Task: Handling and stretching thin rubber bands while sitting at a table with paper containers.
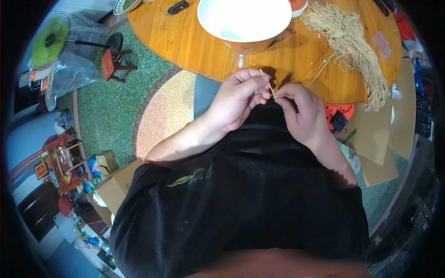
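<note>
My left hand (243,95) pinches a short length of thin beige cord (271,88) between thumb and finger, over the near edge of the wooden table. At the cord's lower end, the fingertips of my right hand (303,109) are closed on it. A large bundle of the same beige cord (345,37) lies on the table to the right, with its tail hanging over the edge. One loose strand (320,72) runs from the bundle toward my right hand. Just beyond my hands stands a wide basin (257,46), white inside and orange outside.
Small stacked bowls (299,8) sit beside the basin, and a dark key fob (177,7) lies at the table's far left. On the left are a red stool (109,65) and a green fan (50,39). Flattened cardboard (378,125) and a red crate (331,113) are at right.
</note>
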Motion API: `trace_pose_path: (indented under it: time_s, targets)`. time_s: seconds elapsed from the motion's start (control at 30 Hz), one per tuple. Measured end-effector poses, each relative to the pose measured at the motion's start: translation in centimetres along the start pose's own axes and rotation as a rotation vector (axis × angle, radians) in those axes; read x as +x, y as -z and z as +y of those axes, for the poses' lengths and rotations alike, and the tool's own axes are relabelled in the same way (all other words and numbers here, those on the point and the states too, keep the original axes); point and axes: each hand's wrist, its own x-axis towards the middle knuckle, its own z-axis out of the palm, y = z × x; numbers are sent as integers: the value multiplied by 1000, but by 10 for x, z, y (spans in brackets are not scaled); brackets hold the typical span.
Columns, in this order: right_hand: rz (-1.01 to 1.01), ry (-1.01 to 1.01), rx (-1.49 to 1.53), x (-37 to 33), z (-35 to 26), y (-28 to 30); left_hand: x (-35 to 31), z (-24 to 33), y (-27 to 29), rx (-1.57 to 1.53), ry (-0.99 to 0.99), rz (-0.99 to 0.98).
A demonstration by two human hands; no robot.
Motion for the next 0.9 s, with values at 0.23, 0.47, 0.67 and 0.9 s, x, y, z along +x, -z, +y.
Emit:
trace_pose_path:
  time_s: [0.23, 0.47, 0.67, 0.9]
  targets:
    - [113, -129, 168, 13, -10, -12, -7, -2, 1, 60, -135, 31]
    - [59, -392, 583, 21, -9, -23, -7, 0, 5, 96, -119, 46]
    - [177, -114, 127, 22, -14, -24, -12, -2, 7, 119, -127, 81]
    - [225, -226, 276, 13, -4, -16, -7, 73, 29, 1429, -1322, 176]
